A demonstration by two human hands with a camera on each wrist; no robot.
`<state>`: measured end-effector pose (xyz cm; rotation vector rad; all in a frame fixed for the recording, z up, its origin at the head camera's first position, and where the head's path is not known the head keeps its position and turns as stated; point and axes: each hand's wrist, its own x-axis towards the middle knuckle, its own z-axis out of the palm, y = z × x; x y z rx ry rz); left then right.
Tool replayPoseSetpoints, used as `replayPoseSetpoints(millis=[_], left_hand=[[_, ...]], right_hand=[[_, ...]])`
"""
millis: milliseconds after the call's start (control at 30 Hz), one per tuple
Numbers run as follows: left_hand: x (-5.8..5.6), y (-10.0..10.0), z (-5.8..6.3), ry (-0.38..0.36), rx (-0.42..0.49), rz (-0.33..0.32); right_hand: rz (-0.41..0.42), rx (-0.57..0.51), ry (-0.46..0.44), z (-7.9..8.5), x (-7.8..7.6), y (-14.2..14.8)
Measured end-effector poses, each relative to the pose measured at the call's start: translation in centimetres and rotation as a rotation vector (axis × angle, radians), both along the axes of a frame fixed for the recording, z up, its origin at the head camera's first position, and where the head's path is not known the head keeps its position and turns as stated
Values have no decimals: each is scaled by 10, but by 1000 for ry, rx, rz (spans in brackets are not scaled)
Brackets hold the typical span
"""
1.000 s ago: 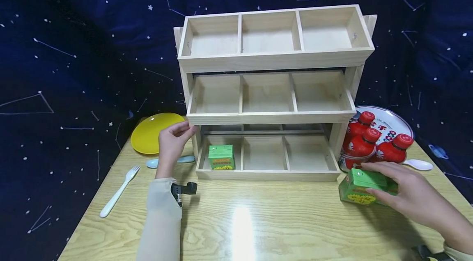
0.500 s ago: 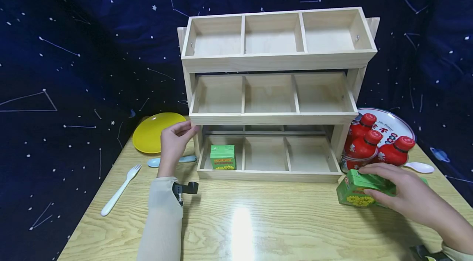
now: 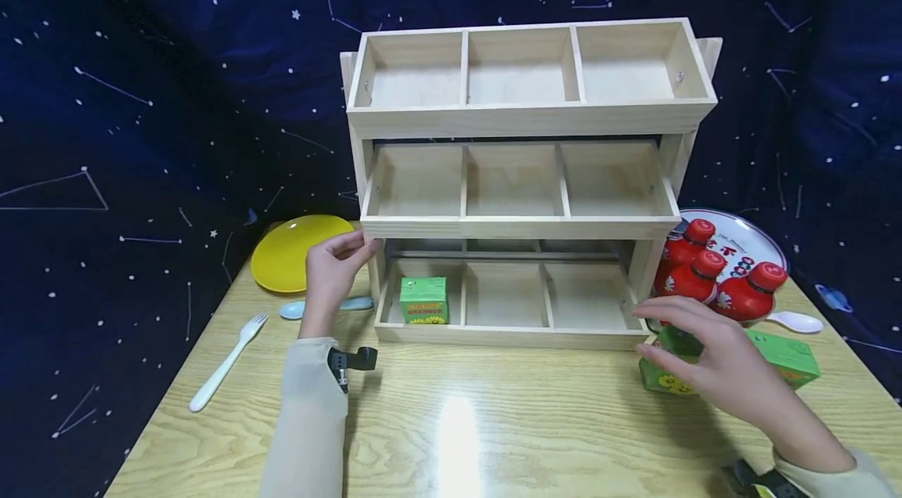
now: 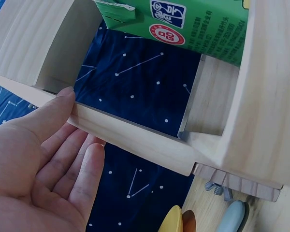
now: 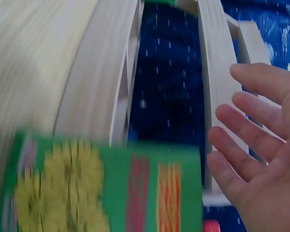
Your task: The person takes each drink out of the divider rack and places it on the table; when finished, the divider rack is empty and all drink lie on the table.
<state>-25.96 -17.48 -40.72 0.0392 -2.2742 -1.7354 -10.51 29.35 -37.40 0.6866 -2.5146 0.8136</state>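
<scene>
In the head view my left hand (image 3: 333, 279) holds the left upright of a three-tier wooden shelf (image 3: 521, 228); the left wrist view shows the thumb on the upright's edge and the fingers curled beneath. On the right, my right hand (image 3: 719, 373) hovers with fingers apart over a green drink carton (image 3: 665, 380), which it partly hides. The right wrist view confirms a gap between the fingers and the blurred carton (image 5: 121, 188). Behind that hand lies another green carton (image 3: 785, 357). One green carton (image 3: 424, 301) stands in the bottom tier's left compartment.
Red bottles (image 3: 750, 293) cluster at the shelf's right before a white patterned plate (image 3: 740, 243), near a white spoon (image 3: 796, 321). To the left are a yellow plate (image 3: 282, 255), a blue spoon (image 3: 292, 310) and a white fork (image 3: 229, 361).
My right hand has released the green carton and moved slightly left and up, its fingers opening. The carton stays on the table. My left hand keeps its hold on the shelf.
</scene>
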Motion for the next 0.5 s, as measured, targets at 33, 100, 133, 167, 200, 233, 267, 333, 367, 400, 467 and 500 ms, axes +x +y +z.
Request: replayPoseSetpoints(millis=[33, 100, 133, 167, 200, 233, 267, 333, 367, 400, 467, 500], left_hand=[[0, 0, 0, 3, 4, 0], [0, 0, 0, 9, 5, -2], [0, 1, 1, 11, 7, -5], [-1, 1, 1, 14, 9, -8], [-1, 1, 1, 16, 9, -10], [-1, 1, 1, 18, 8, -10], [-1, 1, 1, 20, 6, -10], [-2, 1, 0, 20, 5, -8], [-2, 1, 0, 19, 4, -6], [-2, 0, 0, 19, 3, -4], [-2, 0, 0, 19, 7, -2], [-1, -1, 1, 20, 9, 0]], right_hand=[[23, -7, 2, -1, -2, -6], [78, -28, 19, -5, -6, -19], [102, -36, 24, -6, -8, -26], [125, -48, 26, -8, -10, -33], [140, -60, 24, -10, -13, -40], [153, -65, 23, -11, -15, -47], [167, -74, 12, -13, -18, -53], [191, -92, -18, -15, -23, -67], [205, -103, -32, -16, -26, -73], [218, -113, -41, -17, -29, -80], [247, -139, -62, -19, -36, -94], [259, -152, -72, -19, -39, -101]])
